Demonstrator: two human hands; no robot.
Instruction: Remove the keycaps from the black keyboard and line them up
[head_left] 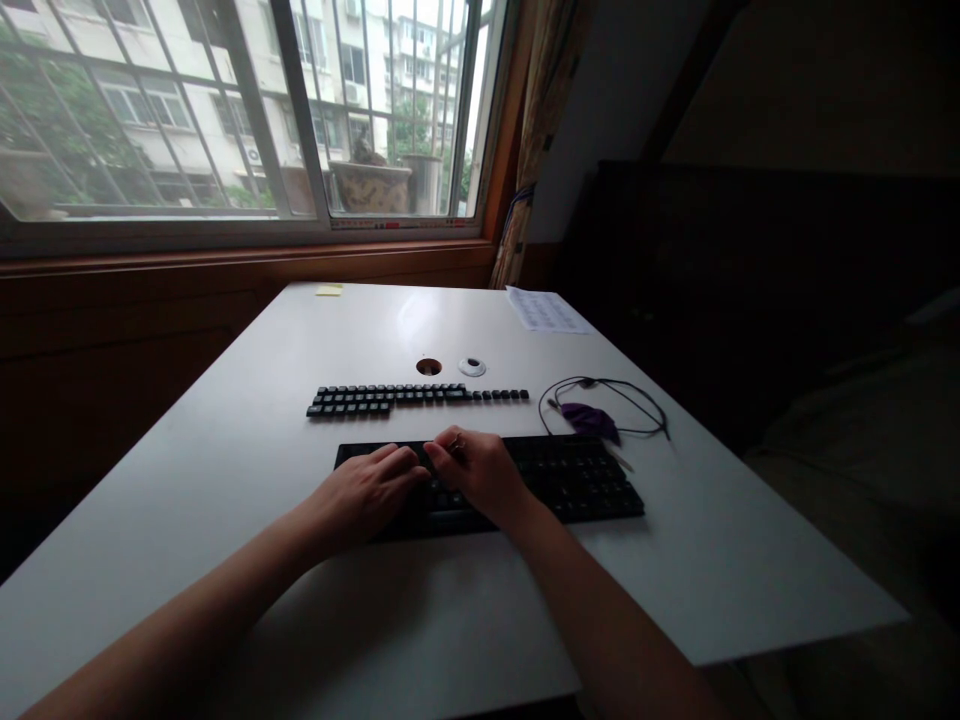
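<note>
- White table (pixel 225 470), bearing everything.
- Black keyboard (pixel 592 480), low and long, lying near the table's middle.
- Left hand (pixel 367 490) rests flat on its left end, fingers loose.
- Right hand (pixel 476 470) curled over the keys, pinching something small.
- Loose black keycaps (pixel 397 398) lined up in rows just behind.

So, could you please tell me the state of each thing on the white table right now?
Black keyboard: flat, both hands on its left part.
Loose black keycaps: off, lined up in rows behind the keyboard.
Left hand: resting on the keyboard.
Right hand: fingers bent over the keys.
Black cable: loosely coiled.
Round desk hole: uncovered, white cap beside it.
</note>
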